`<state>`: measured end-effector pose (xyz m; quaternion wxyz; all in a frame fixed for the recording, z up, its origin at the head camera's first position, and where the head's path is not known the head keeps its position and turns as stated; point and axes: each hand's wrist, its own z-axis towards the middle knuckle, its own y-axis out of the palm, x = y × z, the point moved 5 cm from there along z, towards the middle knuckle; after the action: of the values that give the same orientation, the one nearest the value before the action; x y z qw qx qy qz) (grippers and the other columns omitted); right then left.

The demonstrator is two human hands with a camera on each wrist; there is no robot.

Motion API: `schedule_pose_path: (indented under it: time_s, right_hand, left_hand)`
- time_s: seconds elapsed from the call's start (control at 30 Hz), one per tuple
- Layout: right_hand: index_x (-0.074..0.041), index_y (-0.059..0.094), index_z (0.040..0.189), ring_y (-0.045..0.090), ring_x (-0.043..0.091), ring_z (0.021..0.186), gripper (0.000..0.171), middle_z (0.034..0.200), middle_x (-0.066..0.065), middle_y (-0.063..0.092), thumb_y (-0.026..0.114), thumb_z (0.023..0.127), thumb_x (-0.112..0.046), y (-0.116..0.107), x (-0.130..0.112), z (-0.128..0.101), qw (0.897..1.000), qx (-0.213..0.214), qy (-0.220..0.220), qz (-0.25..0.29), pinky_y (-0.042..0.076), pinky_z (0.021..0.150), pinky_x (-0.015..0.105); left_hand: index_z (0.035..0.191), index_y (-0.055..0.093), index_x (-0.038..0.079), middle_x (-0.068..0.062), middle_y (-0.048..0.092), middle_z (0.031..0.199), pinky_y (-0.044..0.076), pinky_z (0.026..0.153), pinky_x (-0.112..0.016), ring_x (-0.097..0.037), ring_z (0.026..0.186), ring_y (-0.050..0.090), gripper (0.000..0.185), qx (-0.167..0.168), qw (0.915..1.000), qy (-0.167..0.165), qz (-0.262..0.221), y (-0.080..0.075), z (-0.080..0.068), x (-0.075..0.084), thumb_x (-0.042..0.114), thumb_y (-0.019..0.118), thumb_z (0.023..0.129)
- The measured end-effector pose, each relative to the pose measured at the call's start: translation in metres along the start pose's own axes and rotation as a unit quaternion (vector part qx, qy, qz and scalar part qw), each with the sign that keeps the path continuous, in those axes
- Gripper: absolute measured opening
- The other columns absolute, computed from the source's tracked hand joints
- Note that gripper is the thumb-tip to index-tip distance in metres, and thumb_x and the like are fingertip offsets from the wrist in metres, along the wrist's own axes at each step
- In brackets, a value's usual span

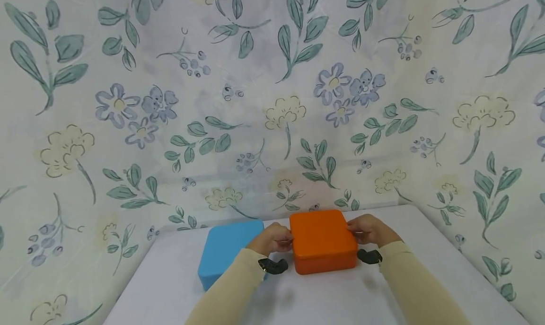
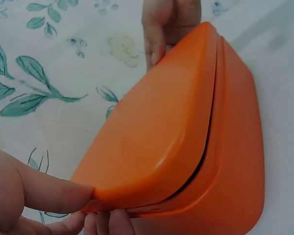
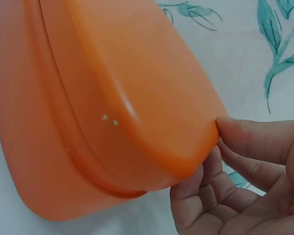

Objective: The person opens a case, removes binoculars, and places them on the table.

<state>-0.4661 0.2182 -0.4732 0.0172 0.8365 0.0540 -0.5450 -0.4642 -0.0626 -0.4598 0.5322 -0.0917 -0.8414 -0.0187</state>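
Observation:
An orange lidded box (image 1: 321,237) rests on the white table. Its lid (image 2: 147,122) sits slightly raised, and a thin dark gap runs between lid and base (image 2: 237,142) in the left wrist view. At the left side, my left hand (image 1: 274,237) pinches the lid's edge, thumb on top and fingertips beneath. On the opposite side my right hand (image 1: 371,229) grips the lid's edge between thumb and curled fingers, seen closely in the right wrist view. The inside of the box is hidden.
A light blue box (image 1: 230,247) stands to the left of the orange one, partly covered by my left forearm. Behind the white table (image 1: 170,268) hangs a floral-patterned cloth (image 1: 255,102). Dark bands (image 1: 274,267) circle both wrists.

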Motion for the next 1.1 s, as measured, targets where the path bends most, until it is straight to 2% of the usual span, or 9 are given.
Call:
schedule_pose_path:
  time_s: [0.13,0.33,0.5,0.6,0.8,0.93,1.1]
  right_hand:
    - [0.015,0.042,0.136,0.056,0.028,0.097,0.043,0.122,0.024,0.054,0.055,0.096,0.003,-0.002,-0.001,-0.001,1.000,0.003,0.000,-0.007,0.054,0.082,0.034]
    - [0.015,0.040,0.137,0.056,0.026,0.094,0.045,0.118,0.021,0.055,0.053,0.096,0.004,-0.003,-0.006,-0.005,1.000,-0.019,-0.011,0.005,0.053,0.080,0.033]
    - [0.014,0.042,0.137,0.054,0.027,0.096,0.044,0.116,0.019,0.055,0.054,0.096,0.002,-0.002,-0.011,-0.003,1.000,-0.026,-0.016,-0.006,0.053,0.077,0.033]
    - [0.013,0.042,0.137,0.054,0.028,0.099,0.044,0.118,0.019,0.056,0.053,0.096,0.002,-0.001,-0.013,-0.003,0.999,-0.029,-0.016,-0.015,0.052,0.078,0.033]
    - [0.012,0.044,0.135,0.054,0.030,0.104,0.041,0.121,0.018,0.057,0.052,0.097,-0.003,0.000,-0.013,-0.011,0.999,-0.028,-0.023,-0.020,0.051,0.081,0.035]
    - [0.011,0.052,0.128,0.056,0.032,0.104,0.036,0.118,0.018,0.059,0.054,0.099,-0.011,-0.001,-0.009,-0.018,0.999,-0.016,-0.031,-0.037,0.052,0.081,0.036]
    - [0.010,0.052,0.126,0.057,0.036,0.107,0.039,0.121,0.020,0.058,0.056,0.098,-0.017,-0.003,-0.002,-0.025,0.998,-0.009,-0.039,-0.047,0.053,0.081,0.038]
  left_hand:
    - [0.126,0.045,-0.012,-0.016,0.053,0.102,0.055,0.069,-0.032,-0.024,0.080,0.056,0.042,-0.003,0.9998,0.017,0.007,0.002,-0.001,0.002,-0.013,0.059,0.086]
    - [0.122,0.054,-0.012,-0.015,0.057,0.103,0.054,0.069,-0.032,-0.023,0.078,0.056,0.034,-0.011,0.9988,0.041,0.025,0.003,-0.003,0.002,-0.011,0.059,0.089]
    - [0.128,0.049,-0.012,-0.017,0.058,0.105,0.055,0.071,-0.033,-0.023,0.079,0.057,0.040,-0.011,0.9993,0.035,0.010,0.000,-0.004,0.005,-0.010,0.058,0.090]
    - [0.129,0.046,-0.011,-0.017,0.058,0.106,0.056,0.075,-0.035,-0.024,0.081,0.058,0.040,-0.015,0.9995,0.028,0.000,0.001,-0.007,0.005,-0.010,0.058,0.090]
    - [0.124,0.043,-0.009,-0.018,0.057,0.106,0.054,0.086,-0.043,-0.024,0.085,0.059,0.039,-0.024,0.9987,0.044,0.002,0.002,-0.019,-0.001,-0.012,0.059,0.088]
    - [0.124,0.045,-0.009,-0.017,0.058,0.106,0.054,0.085,-0.043,-0.024,0.086,0.059,0.039,-0.029,0.9981,0.053,0.012,0.003,-0.025,-0.004,-0.010,0.060,0.088]
    - [0.122,0.045,-0.010,-0.017,0.058,0.105,0.054,0.084,-0.044,-0.024,0.086,0.059,0.038,-0.036,0.9972,0.065,0.012,0.004,-0.034,-0.008,-0.011,0.060,0.088]
